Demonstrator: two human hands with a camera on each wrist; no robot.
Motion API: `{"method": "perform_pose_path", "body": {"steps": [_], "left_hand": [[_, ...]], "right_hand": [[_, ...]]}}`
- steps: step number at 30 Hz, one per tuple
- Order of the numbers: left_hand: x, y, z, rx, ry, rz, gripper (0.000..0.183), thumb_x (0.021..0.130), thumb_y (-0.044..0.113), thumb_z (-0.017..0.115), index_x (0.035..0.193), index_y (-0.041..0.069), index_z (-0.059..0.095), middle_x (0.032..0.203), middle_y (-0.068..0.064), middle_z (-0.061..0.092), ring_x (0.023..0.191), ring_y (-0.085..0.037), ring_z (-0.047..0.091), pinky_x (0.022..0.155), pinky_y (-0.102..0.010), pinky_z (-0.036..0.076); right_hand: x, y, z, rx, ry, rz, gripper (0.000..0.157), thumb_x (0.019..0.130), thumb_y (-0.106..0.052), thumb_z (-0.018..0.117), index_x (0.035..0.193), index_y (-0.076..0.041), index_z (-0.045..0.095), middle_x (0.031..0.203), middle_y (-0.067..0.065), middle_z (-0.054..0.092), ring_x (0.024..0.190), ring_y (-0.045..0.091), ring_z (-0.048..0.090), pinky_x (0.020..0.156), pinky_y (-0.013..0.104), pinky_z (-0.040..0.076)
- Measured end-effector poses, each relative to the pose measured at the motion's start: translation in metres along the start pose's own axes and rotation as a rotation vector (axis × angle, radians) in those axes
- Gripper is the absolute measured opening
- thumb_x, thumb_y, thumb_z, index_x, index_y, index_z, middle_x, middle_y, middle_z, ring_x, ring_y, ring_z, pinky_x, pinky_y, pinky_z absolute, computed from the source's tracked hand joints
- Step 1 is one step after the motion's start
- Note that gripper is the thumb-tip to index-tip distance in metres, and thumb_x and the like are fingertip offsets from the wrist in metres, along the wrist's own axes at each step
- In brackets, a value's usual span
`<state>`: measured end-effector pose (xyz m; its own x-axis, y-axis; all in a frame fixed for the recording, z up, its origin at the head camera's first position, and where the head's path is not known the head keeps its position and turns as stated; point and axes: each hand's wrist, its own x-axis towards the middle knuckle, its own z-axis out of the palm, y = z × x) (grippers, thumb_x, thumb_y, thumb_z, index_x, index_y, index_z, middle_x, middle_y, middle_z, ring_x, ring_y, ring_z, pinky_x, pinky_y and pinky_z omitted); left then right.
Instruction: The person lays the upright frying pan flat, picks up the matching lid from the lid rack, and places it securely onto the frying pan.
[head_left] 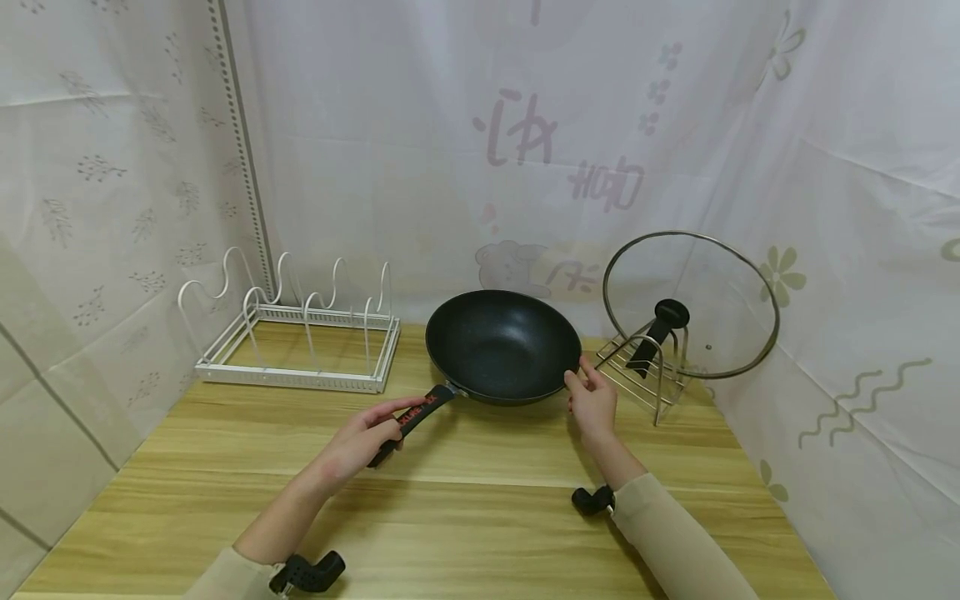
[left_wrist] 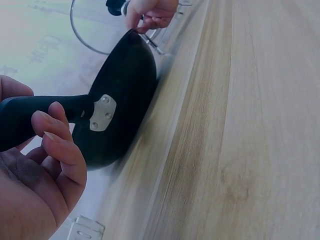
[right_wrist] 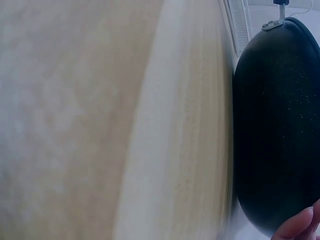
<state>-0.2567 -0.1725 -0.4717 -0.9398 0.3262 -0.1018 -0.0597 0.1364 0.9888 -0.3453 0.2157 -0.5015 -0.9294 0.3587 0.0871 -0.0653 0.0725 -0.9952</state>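
Observation:
A black wok [head_left: 501, 346] is at the middle of the table, its open side up. Whether its base touches the wood I cannot tell. My left hand [head_left: 358, 442] grips the wok's black handle [head_left: 423, 413], which has red lettering and points toward the near left. In the left wrist view the fingers [left_wrist: 62, 145] curl about that handle, behind a riveted metal bracket [left_wrist: 104, 114]. At the wok's right side my right hand [head_left: 595, 406] pinches the rim between thumb and fingers. Only its fingertips [right_wrist: 297, 225] show at the lower corner of the right wrist view.
To the left stands a white rack [head_left: 300, 382] with curved wire dividers. At the right, a glass lid [head_left: 712, 300] with a metal rim and black knob leans upright in a small wire stand [head_left: 658, 375], close beside my right hand. Patterned curtains [head_left: 420, 150] hang behind the wooden table [head_left: 450, 533].

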Motion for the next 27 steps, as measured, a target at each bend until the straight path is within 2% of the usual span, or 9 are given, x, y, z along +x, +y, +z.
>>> {"method": "perform_pose_path", "body": {"steps": [7,15,22,27], "left_hand": [[0.002,-0.002,-0.005,0.015,0.011,0.001,0.058,0.101,0.007,0.052,0.158,0.014,0.06,0.091,-0.011,0.064,0.062,-0.013,0.047,0.057,-0.025,0.039],[0.002,-0.002,-0.01,0.033,0.027,0.001,0.059,0.1,0.007,0.052,0.159,0.013,0.059,0.091,-0.012,0.065,0.06,-0.013,0.047,0.057,-0.026,0.04],[0.003,-0.002,-0.013,0.011,0.025,-0.003,0.059,0.102,0.008,0.052,0.161,0.012,0.057,0.092,-0.009,0.063,0.061,-0.013,0.047,0.057,-0.027,0.04],[0.003,0.0,-0.015,0.008,0.04,-0.004,0.059,0.102,0.008,0.053,0.16,0.011,0.057,0.09,-0.007,0.063,0.061,-0.013,0.047,0.057,-0.027,0.041]], "right_hand": [[0.0,0.003,0.0,-0.006,-0.009,-0.01,0.06,0.105,-0.017,0.074,0.162,-0.011,0.056,0.07,-0.014,0.057,0.049,0.002,0.05,0.051,0.019,0.047],[-0.003,0.002,0.0,-0.015,-0.01,-0.004,0.061,0.104,-0.016,0.075,0.161,-0.007,0.055,0.07,-0.014,0.058,0.049,0.002,0.047,0.049,0.017,0.043],[-0.007,-0.001,0.001,-0.03,-0.024,-0.02,0.061,0.105,-0.016,0.075,0.162,-0.007,0.054,0.068,-0.014,0.053,0.048,0.002,0.046,0.049,0.017,0.043],[-0.008,-0.003,0.001,-0.033,-0.032,-0.025,0.062,0.105,-0.016,0.075,0.162,-0.005,0.053,0.068,-0.014,0.055,0.048,0.002,0.046,0.049,0.017,0.043]]}}
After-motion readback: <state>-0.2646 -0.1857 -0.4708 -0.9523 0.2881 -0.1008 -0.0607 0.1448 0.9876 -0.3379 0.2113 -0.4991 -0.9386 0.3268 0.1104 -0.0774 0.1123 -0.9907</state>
